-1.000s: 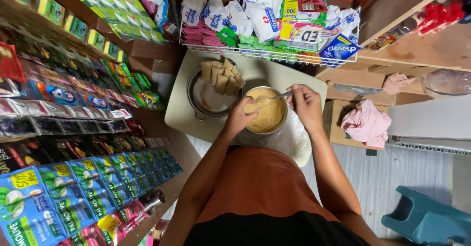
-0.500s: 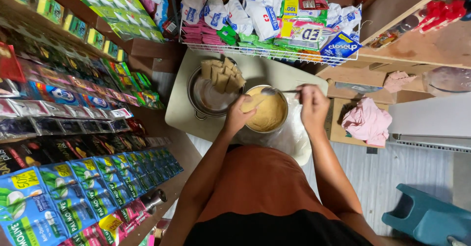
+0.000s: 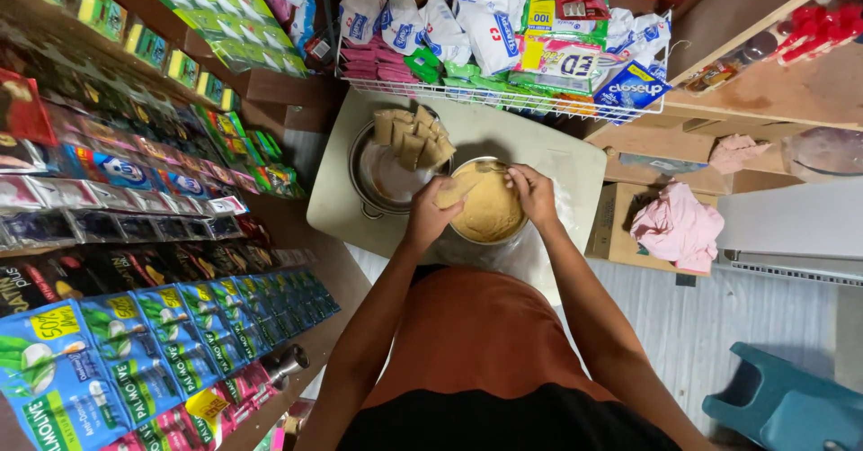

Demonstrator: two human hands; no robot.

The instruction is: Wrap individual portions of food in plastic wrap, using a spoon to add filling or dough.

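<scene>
From the head view, my left hand (image 3: pixel 430 213) pinches a small tan packet (image 3: pixel 452 190) over the near rim of a metal bowl (image 3: pixel 485 206) of brown powder on the pale table (image 3: pixel 557 159). My right hand (image 3: pixel 532 192) grips the packet's other edge. Just left, a steel pot (image 3: pixel 387 174) holds filled packets (image 3: pixel 413 134).
</scene>
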